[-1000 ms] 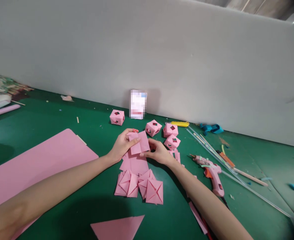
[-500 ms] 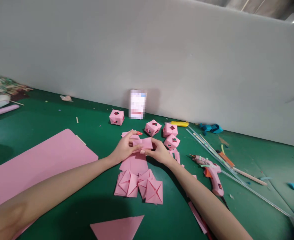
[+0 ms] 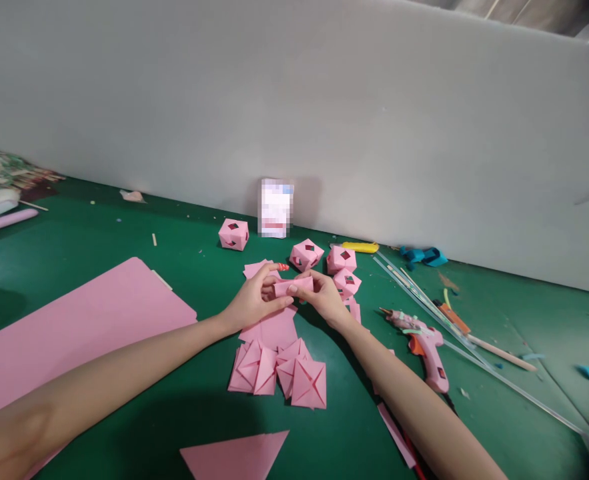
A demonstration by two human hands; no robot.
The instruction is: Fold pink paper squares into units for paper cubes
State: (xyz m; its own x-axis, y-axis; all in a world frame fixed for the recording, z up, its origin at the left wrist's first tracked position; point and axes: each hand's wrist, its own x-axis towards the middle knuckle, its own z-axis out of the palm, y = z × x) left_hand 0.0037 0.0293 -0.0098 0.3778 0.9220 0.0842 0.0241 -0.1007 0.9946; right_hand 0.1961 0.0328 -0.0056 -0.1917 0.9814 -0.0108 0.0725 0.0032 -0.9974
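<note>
Between my hands is a small piece of folded pink paper [image 3: 285,288], raised above more pink paper [image 3: 274,328]. My right hand [image 3: 328,299] pinches it near its right end, thumb on the near face. My left hand [image 3: 251,297] has its curled fingers at the left end, the thumb lying lower and the index finger stretched out. Some left fingertips are hidden behind the paper. Nearer me lie flat folded pink squares [image 3: 308,383]. Just beyond my hands sit hollow pink paper shapes with diamond openings [image 3: 306,255].
A pink glue gun [image 3: 427,347] lies on the right, beside clear sticks [image 3: 514,390] and a yellow cutter [image 3: 359,247]. A large pink sheet [image 3: 89,327] covers the left. A pink triangle [image 3: 237,457] lies in front. Behind, a blurred upright panel [image 3: 275,208] leans against the wall.
The folded paper has tilted and now shows a narrower face. My right hand has shifted its thumb onto it, while my left thumb has moved down off its front.
</note>
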